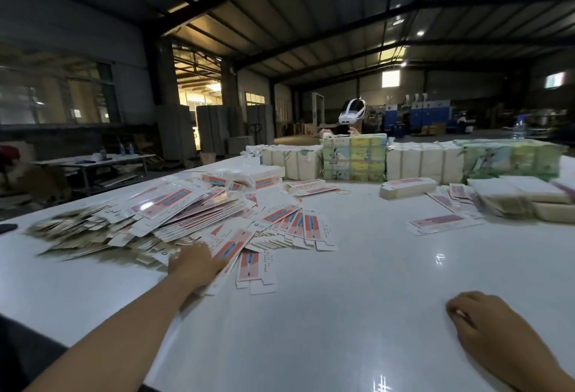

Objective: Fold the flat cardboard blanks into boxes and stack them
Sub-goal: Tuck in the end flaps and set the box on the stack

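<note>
Reaching forward, my left hand lay flat on the near edge of the loose pile of flat blanks spread across the left of the white table; its fingers were extended over a pink-and-blue blank, pressing rather than pinching, and nothing was yet lifted. That blank's long axis ran diagonally, away and to the right of the palm. My right hand rested loosely curled and empty on bare table, well apart from the pile. I judged the left clearly nearer for the pick. Finished stacks stood farther off on the right.
</note>
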Action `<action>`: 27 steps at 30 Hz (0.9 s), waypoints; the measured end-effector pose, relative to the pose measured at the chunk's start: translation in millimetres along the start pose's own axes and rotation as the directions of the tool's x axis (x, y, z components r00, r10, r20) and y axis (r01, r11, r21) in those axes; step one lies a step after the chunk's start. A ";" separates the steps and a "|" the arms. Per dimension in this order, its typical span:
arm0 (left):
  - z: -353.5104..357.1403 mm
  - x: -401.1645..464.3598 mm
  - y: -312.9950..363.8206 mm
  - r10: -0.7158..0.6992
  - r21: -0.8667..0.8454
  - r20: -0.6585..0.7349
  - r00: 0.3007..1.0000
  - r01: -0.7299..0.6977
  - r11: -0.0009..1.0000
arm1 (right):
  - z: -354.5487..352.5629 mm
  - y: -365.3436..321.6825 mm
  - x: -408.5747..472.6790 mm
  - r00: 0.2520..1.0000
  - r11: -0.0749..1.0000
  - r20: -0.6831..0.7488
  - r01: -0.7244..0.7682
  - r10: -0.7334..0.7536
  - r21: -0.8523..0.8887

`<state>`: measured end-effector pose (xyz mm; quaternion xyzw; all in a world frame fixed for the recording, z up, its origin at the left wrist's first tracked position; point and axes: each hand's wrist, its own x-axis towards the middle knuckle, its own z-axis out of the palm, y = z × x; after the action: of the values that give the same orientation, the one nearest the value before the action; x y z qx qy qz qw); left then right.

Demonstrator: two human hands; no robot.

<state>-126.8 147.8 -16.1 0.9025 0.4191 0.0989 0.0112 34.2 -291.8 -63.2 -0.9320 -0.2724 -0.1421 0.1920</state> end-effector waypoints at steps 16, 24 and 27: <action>-10.5 -35.4 48.8 0.243 0.248 0.242 0.939 -0.302 0.920 | -3.8 -4.9 -2.8 1.000 1.000 0.000 0.004 -0.004 0.001; -47.1 -76.7 85.8 0.555 0.480 -0.087 0.827 -0.454 0.751 | -5.4 -7.1 -3.9 1.000 0.998 0.027 -0.014 0.012 0.055; -45.1 -106.2 136.4 0.799 0.470 -0.356 0.484 -0.646 0.601 | -19.6 -10.2 -4.9 0.968 0.895 -0.139 -0.133 0.210 0.426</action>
<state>-99.3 -24.1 24.2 0.9196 -0.0106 0.2823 -0.2731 21.3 -294.7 -44.8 -0.8739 -0.1940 -0.1480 0.4205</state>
